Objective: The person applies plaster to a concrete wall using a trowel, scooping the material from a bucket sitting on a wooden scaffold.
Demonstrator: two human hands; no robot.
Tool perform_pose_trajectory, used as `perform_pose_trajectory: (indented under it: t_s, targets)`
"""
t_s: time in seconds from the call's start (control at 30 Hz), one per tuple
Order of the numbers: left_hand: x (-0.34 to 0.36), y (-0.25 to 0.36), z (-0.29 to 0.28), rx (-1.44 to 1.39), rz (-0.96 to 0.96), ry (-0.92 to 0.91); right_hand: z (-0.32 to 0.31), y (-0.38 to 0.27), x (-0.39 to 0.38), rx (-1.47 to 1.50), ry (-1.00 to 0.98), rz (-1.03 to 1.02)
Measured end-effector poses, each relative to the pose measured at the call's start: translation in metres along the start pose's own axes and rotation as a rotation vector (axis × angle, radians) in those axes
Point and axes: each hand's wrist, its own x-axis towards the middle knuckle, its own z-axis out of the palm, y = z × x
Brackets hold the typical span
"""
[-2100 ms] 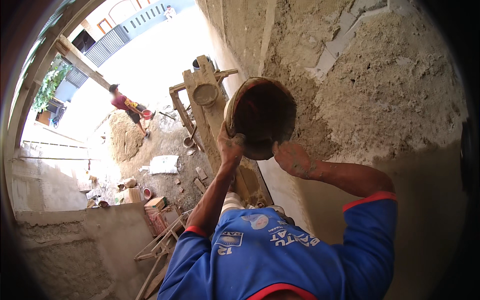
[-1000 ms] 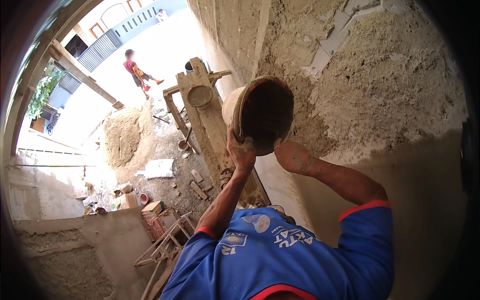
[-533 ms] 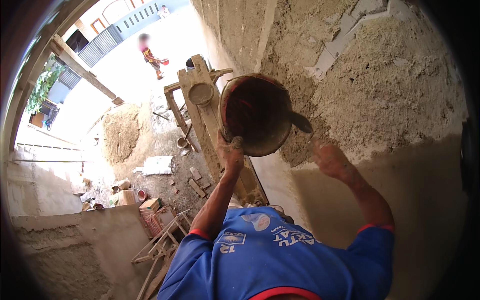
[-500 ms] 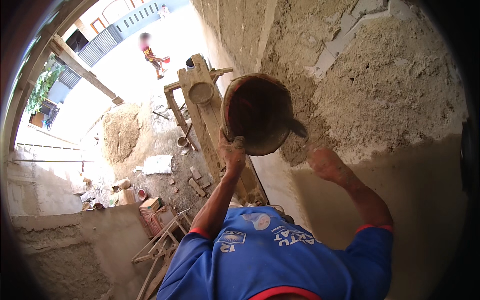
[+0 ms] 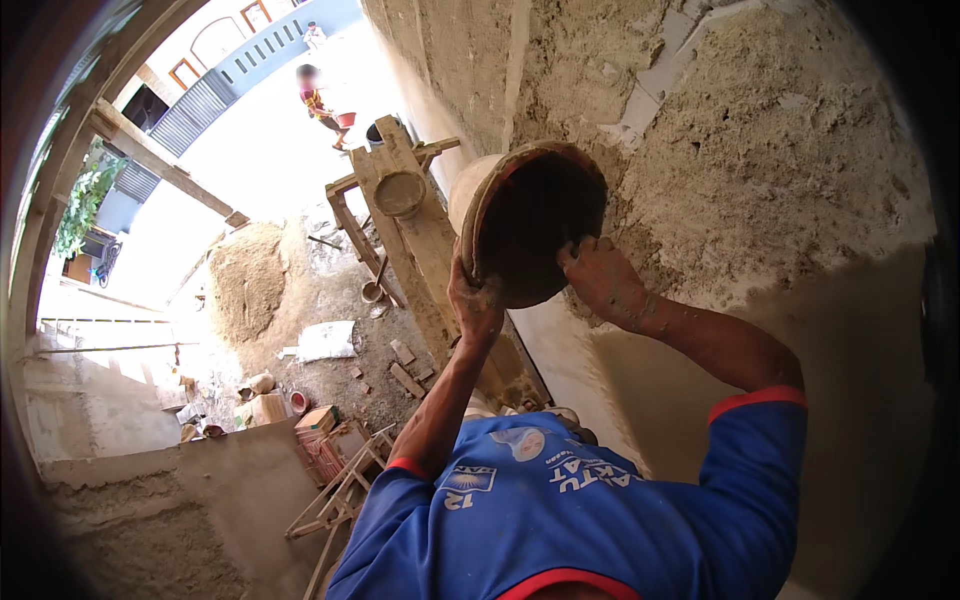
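Note:
My left hand grips the lower left rim of a mortar-stained bucket. The bucket is tilted, its dark mouth turned toward me, and its contents are lost in shadow. At the mouth's right edge is my right hand, fingers curled round a trowel whose blade is hidden in the dark inside. Just beyond the bucket rises a wall with rough wet plaster on its upper part and a smoother grey band lower down.
Below the bucket runs a wooden plank scaffold with a round mortar-coated container on it. On the ground lie a sand heap, a white sack and a wooden frame. A person carrying a red basin stands outside.
My right hand has moved from beside the wall left to the bucket's mouth, and the trowel blade has gone from sight. The bucket has shifted slightly right and tilted further.

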Motion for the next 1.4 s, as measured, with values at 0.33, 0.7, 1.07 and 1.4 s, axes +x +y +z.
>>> perform_pose_trajectory:
  t_s: [0.33, 0.7, 1.07, 1.4]
  targets:
    - [0.009, -0.02, -0.015, 0.2, 0.149, 0.03, -0.052, 0.021, 0.022, -0.349, 0.313, 0.063]
    - [0.0, 0.019, -0.006, 0.573, 0.468, -0.068, 0.002, 0.055, 0.028, 0.354, -0.079, -0.055]
    - [0.01, -0.021, -0.011, 0.456, 0.292, -0.067, 0.151, 0.0, 0.038, 1.037, 0.014, 0.015]
    - [0.036, -0.057, -0.044, 0.058, 0.03, 0.209, 0.102, -0.013, 0.045, 1.214, 0.086, 0.101]
